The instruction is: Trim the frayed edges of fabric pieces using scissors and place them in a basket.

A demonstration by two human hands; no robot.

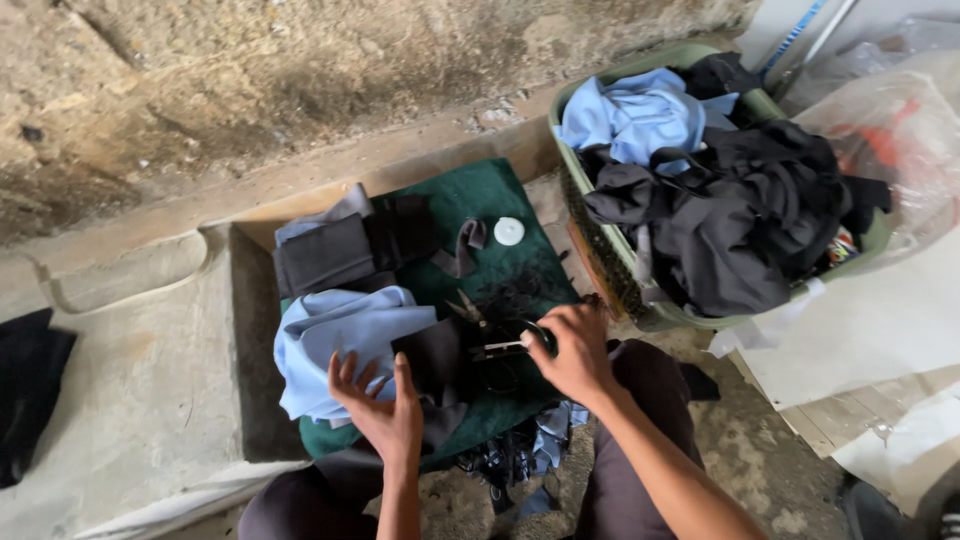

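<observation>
Right hand [570, 352] around half-hidden scissors [505, 347], blades indistinct.

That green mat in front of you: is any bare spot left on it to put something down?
A bare strip of green mat lies at the far edge, above the white disc. Crowded elsewhere: dark folded cloth and light blue cloth to the left, scissors, right hand and left hand nearest you.

Green mat [500, 200]: napped cloth, matt, felt-like.
Blue garment [330, 340], on the mat's left part: smooth woven cloth, faint sheen.
Black piece [435, 355], beside the blue garment: matt cloth.
Scissors [500, 348], on the mat: metal, dull shine.
Basket [610, 270], right of the mat: green plastic, perforated wall.
Wall [250, 80], behind the mat: rough, stained concrete.
</observation>
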